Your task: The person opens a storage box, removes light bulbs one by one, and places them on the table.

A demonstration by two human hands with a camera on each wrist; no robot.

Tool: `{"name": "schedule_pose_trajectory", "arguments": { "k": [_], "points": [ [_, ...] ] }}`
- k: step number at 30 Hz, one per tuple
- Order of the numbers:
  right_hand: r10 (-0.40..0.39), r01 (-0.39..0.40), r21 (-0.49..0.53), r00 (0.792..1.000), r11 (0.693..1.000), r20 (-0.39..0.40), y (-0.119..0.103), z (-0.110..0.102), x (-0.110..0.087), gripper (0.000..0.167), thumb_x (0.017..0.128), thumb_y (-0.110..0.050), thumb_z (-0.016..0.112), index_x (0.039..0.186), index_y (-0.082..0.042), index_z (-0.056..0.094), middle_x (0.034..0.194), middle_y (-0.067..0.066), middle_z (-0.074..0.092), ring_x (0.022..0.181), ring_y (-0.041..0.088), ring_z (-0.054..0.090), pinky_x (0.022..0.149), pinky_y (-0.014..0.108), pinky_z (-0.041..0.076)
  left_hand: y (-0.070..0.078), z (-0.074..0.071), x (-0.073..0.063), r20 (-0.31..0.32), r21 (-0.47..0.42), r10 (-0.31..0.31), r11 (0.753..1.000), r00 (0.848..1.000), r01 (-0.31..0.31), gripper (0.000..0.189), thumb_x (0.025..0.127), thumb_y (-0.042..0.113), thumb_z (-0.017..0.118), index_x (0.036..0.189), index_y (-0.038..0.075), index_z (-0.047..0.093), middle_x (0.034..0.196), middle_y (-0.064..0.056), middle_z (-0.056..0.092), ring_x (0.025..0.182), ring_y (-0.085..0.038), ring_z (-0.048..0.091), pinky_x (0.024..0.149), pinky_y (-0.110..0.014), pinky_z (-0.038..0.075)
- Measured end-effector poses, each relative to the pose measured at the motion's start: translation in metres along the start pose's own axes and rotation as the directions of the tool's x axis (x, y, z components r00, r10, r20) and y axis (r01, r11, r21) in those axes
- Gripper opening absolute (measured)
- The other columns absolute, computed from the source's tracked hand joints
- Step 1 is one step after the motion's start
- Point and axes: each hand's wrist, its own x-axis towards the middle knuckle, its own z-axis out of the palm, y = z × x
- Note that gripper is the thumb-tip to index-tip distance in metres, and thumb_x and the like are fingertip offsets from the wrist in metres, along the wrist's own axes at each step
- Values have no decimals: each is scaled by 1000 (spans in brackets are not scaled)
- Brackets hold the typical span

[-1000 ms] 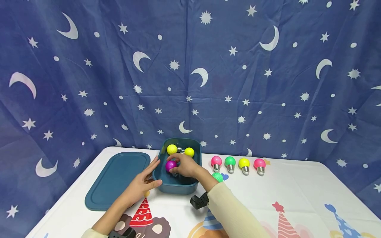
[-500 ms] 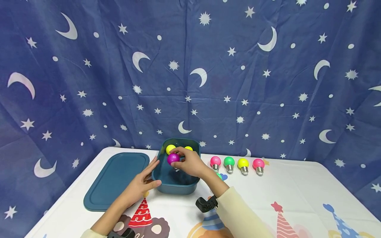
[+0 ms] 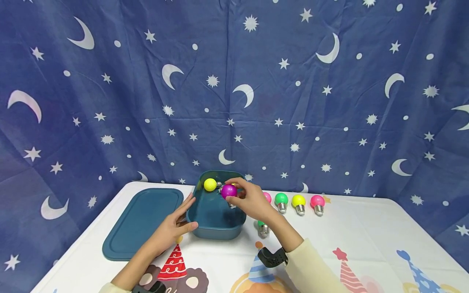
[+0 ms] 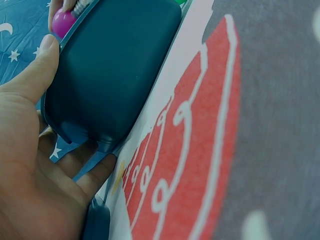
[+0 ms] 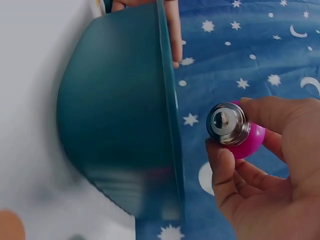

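The left hand (image 3: 175, 224) is spread and unclenched, fingers extended against the left wall of the teal box (image 3: 217, 233); the right hand (image 3: 253, 201), forearm slanting in from the right, pinches the purple bulb (image 3: 229, 191) between thumb and fingertips, above the box rim with its metal base below the globe. The bulb is likely light, rigid, slippery and possibly fragile; grip the globe's sides with moderate pressure. Beyond it, a yellow bulb (image 3: 210, 184) lies sideways inside the box, near the far wall
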Motion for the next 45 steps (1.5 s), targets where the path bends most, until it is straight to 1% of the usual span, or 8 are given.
{"name": "schedule_pose_trajectory", "arguments": {
  "k": [10,17,23,28,31,36,40,45],
  "points": [
    [71,-67,57,995,996,-73,15,-27,-22,44,85,-16,74,126,-23,60,113,3,64,85,18,61,70,31,55,-1,-2,-1,2,4,1,1000,1000,-1,71,93,15,63,153,15,25,160,-3,6,140,-38,19,106,-56,28],
    [132,-124,81,986,989,-99,29,-44,-35,42,86,-17,74,125,-25,60,114,4,62,88,21,60,73,31,54,-2,-3,0,-2,26,4,1000,1000,-4,72,94,16,63,153,11,23,160,-4,7,140,-36,19,105,-55,29],
    [137,-130,68,984,989,-112,40,-56,-47,43,85,-20,74,126,-22,60,113,6,63,85,21,61,73,34,53,-1,-2,1,-2,21,-2,1000,1000,2,71,93,17,64,153,18,24,160,-2,7,140,-34,19,105,-54,29],
    [171,-168,35,977,985,-125,52,-64,-59,43,85,-24,74,126,-23,58,114,6,63,85,19,62,70,32,53,-1,-2,1,-3,16,1,1000,1000,-1,72,93,16,64,153,16,24,159,2,8,140,-34,20,106,-51,29],
    [198,-196,31,972,980,-130,60,-69,-66,43,85,-25,74,125,-23,58,111,7,63,84,18,63,69,32,52,-1,-1,2,-2,14,2,1000,1000,-2,72,93,14,64,153,13,24,159,-1,8,140,-35,20,105,-52,29],
    [186,-181,51,974,982,-132,72,-74,-77,42,84,-18,75,123,-17,59,104,9,64,80,20,64,70,31,54,0,-1,2,-1,16,0,1000,1000,0,72,93,13,63,153,10,24,160,-4,7,139,-36,20,105,-54,28],
    [165,-163,26,978,986,-129,80,-76,-83,41,84,-15,75,121,-14,61,103,10,65,77,19,63,70,29,53,1,-1,2,-4,24,-5,1000,1000,5,72,93,14,64,153,10,24,160,-3,8,139,-36,20,105,-54,28],
    [161,-159,26,980,987,-116,92,-73,-91,42,82,-13,76,121,-13,61,102,10,65,76,20,63,68,29,52,1,0,2,-3,31,-11,999,1000,11,71,93,13,63,153,11,24,159,-1,8,140,-36,20,106,-54,28]
  ]
}}
